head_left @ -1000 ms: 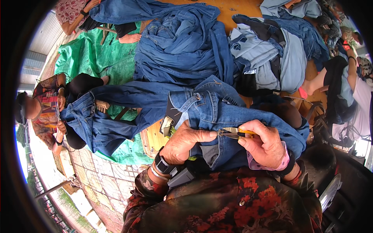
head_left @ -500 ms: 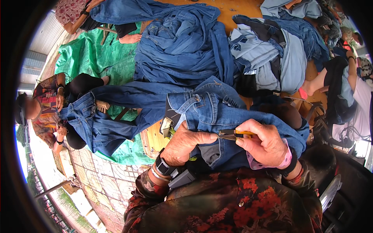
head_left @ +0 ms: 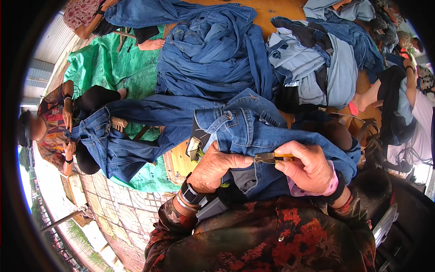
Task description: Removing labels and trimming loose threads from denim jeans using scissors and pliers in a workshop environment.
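Note:
Blue denim jeans [head_left: 267, 138] lie bunched across my lap, with the waistband and a belt loop toward the upper left. My left hand [head_left: 215, 167] is closed on the edge of the denim, thumb pressed flat over it. In my right hand [head_left: 306, 165] is a small pair of thread snips [head_left: 284, 157] with a yellow handle, gripped between thumb and fingers. Its dark blades point left and reach the seam right beside my left thumb tip. Whether a thread sits between the blades is too small to see. A dark pocket lining [head_left: 244, 179] shows below.
A big heap of blue jeans [head_left: 208, 54] rises ahead, with a paler denim pile [head_left: 312, 59] to its right. At the left a co-worker [head_left: 56, 120] handles other jeans [head_left: 122, 145]. A green tarp [head_left: 113, 63] covers the ground there. More people sit at the far right.
My hands stay in nearly the same place; the snips' blades have shifted very slightly at the seam. The co-worker at the left has brought both hands together on the jeans.

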A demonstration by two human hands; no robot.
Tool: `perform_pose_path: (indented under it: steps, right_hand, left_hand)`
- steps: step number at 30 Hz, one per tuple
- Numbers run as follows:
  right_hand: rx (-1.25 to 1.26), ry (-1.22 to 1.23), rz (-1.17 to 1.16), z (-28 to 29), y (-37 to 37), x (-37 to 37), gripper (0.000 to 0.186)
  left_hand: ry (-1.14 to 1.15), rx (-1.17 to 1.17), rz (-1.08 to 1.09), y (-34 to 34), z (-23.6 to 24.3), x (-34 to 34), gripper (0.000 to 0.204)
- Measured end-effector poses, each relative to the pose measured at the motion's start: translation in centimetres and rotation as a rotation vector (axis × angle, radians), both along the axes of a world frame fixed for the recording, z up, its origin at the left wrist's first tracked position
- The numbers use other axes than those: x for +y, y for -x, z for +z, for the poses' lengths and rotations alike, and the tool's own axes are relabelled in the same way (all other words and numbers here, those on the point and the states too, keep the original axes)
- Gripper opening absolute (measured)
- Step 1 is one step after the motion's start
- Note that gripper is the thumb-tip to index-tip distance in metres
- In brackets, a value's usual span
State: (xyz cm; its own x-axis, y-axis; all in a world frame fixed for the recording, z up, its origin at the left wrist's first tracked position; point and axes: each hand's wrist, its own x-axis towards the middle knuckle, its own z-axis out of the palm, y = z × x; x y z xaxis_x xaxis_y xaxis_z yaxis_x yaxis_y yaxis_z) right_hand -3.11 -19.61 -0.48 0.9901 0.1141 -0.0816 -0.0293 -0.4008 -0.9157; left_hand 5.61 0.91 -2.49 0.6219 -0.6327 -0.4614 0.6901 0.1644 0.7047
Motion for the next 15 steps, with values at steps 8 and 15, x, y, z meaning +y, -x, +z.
perform_pose_path:
  steps: [8,15]
  right_hand:
    - [-0.218,0.077,0.033,-0.22,-0.17,0.10,0.019]
    - [-0.139,0.079,-0.022,-0.40,0.02,0.40,0.021]
  left_hand:
    - [-0.003,0.040,-0.013,-0.05,-0.31,0.19,0.047]
    - [0.005,0.049,0.037,-0.07,0.31,-0.01,0.045]
